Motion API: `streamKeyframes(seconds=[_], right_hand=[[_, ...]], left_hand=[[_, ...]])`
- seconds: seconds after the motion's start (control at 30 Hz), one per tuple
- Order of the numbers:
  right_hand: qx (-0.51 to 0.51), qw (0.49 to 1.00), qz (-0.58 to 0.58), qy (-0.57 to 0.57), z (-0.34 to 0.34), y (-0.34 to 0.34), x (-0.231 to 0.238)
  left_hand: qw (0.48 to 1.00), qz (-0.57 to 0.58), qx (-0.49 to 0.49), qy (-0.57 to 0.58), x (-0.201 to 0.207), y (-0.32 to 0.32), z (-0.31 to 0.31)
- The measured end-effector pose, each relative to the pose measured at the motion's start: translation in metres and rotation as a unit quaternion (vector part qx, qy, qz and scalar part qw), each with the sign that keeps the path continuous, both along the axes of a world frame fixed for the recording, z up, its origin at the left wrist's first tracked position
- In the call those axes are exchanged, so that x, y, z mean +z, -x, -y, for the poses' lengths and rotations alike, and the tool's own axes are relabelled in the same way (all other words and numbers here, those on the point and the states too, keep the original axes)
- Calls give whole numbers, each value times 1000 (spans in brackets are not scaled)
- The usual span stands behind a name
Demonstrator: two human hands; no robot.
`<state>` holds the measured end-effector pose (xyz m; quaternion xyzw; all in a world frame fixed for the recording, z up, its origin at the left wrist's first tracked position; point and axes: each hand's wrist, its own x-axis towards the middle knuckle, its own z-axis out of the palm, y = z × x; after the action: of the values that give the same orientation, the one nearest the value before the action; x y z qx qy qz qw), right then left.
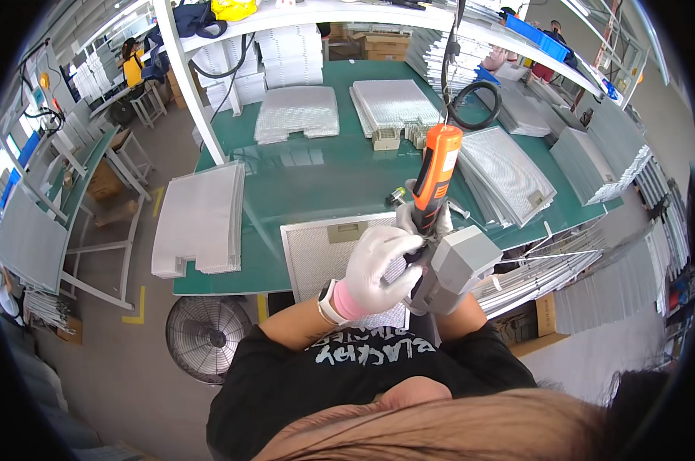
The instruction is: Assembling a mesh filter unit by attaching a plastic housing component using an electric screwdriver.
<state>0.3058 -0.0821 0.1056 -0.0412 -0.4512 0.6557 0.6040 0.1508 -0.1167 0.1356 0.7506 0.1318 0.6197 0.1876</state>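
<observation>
An orange and black electric screwdriver (pixel 437 165) hangs upright from a cord over the table. The white-gloved fingers of my right hand (pixel 444 220) close round its dark lower end; the rest of that hand is hidden. A grey angular box-shaped piece (pixel 464 260) stands in front of my right wrist; how it is held up I cannot tell. My left hand (pixel 380 265), in a white glove, curls its fingers against a dark part beside this grey piece. What they grip is hidden. Beneath my hands lies a metal mesh panel (pixel 309 250) with a beige latch plate (pixel 348 231).
Stacks of mesh panels (pixel 201 219) lie at the green table's (pixel 286 180) left, back and right (pixel 505 173). Small beige blocks (pixel 386 138) and a black cable coil (pixel 475 105) are at the back. A floor fan (pixel 209 338) stands front left. A shelf (pixel 347 15) spans overhead.
</observation>
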Motion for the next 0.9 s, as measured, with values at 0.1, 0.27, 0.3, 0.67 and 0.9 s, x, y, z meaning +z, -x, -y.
streamKeyframes(seconds=[0.1, 0.27, 0.3, 0.67, 0.9], right_hand=[[-3, 1000, -3, -8, -1, 1, 1], [2, 1000, -31, 6, 6, 6, 7], [4, 999, -34, 8, 7, 6, 7], [-18, 999, 9, 27, 10, 0, 1], [-43, 998, 26, 37, 14, 2, 3]], left_hand=[[997, -55, 20, -59, 10, 3, -2], [988, -92, 24, -120, 12, -1, -5], [984, -104, 44, -139, 14, -2, -5], [922, -207, 85, -316, 37, 6, -13], [923, -212, 68, -314, 36, 6, -13]])
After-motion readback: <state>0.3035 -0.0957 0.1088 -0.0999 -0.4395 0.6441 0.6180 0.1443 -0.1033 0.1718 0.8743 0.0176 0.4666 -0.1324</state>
